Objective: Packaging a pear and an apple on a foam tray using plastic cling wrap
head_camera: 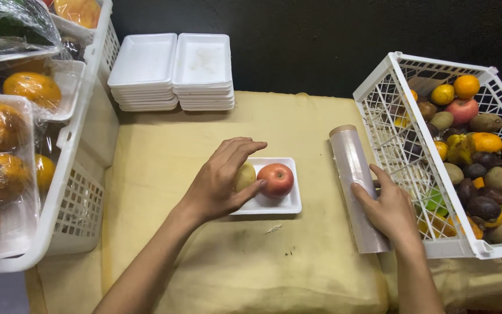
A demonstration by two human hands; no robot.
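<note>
1. Nearest the camera, two bare forearms reach out over a desk [251, 273] covered with a pale yellow cloth.
2. On the right side, the right hand [390, 212] lies flat on the near end of a roll of clear plastic wrap [355, 186]; its fingers rest loosely on the roll and its grip is released, not clenched around it.
3. At the middle of the desk, the left hand [219, 183] curls over a yellowish-green round fruit [245, 175], with fingers arched above it and the thumb tip touching the red apple beside it. Whether the hand actually squeezes the yellowish fruit cannot be told.
4. That fruit sits in a small white rectangular foam tray [280, 204], touching the round red apple [276, 179] on its right.
5. Just beyond the roll, to the right, stands a white plastic lattice crate [405, 151] filled with mixed fruit: oranges, kiwis, dark passion fruit and a red apple.
6. Along the left edge, a second white plastic basket [76, 203] holds trays of oranges [1, 145] sealed under clear film.
7. Farthest back, two stacks of empty white foam trays [172, 72] stand side by side at the desk's rear edge, against a dark wall.
</note>
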